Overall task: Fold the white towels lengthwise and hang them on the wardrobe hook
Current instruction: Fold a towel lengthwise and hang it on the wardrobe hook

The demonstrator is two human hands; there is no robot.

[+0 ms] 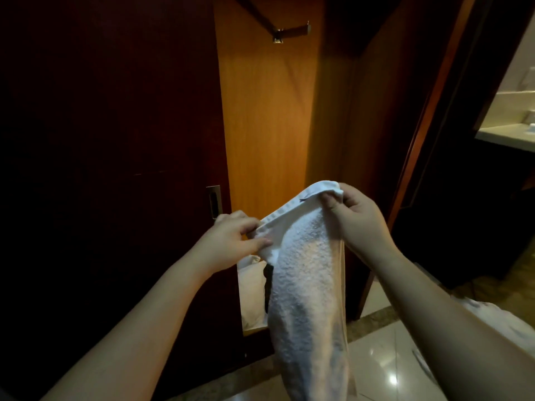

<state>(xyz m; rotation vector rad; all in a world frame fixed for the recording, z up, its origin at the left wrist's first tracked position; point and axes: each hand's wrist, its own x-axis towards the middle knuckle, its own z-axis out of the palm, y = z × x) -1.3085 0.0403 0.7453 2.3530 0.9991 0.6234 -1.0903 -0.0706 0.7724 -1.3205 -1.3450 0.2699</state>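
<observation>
White towel [307, 273] pinched at its top corners by left hand [231, 241] and right hand [356, 215], fold barely started, hook [292, 31] well above still bare.

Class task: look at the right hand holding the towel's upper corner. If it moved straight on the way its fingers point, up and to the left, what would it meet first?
Probably the lit wooden back panel of the wardrobe. The right hand pinches the towel well below the hook; nothing shows between, though depth is unclear.
</observation>
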